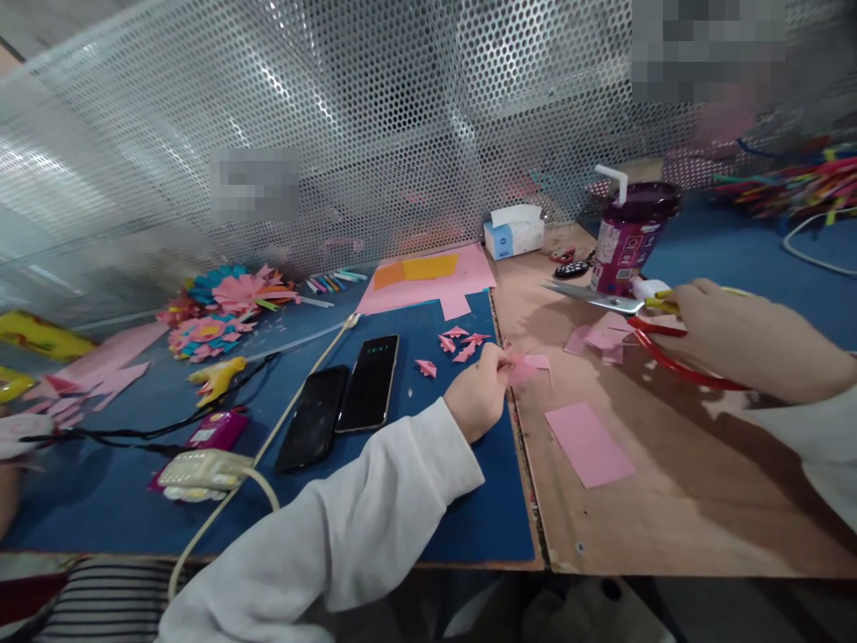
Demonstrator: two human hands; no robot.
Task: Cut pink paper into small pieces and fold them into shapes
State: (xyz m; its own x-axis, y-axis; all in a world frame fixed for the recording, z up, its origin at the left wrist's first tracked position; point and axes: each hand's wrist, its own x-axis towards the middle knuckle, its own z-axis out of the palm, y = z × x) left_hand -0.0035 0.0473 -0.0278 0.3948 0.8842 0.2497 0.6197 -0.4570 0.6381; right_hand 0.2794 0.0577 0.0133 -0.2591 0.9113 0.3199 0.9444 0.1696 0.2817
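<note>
My left hand (478, 393) pinches a small piece of pink paper (534, 364) above the seam between the blue and wooden tabletops. In my right hand (750, 335) is a pair of scissors (593, 296) with red and yellow handles, its blades pointing left and apart from the paper. Several small folded pink paper pieces (467, 344) lie just beyond my left hand. A pink paper rectangle (589, 444) rests flat on the wood nearer to me. Under the scissors are some pink paper scraps (606, 338).
Two phones (368, 382) lie left of my forearm, beside a power strip (204, 473), a cable and a yellow glue gun (218, 379). Paper flowers (214, 313) sit farther back. A purple cup (629, 237) with a straw and a tissue box (514, 234) stand near the mesh screen (402, 125).
</note>
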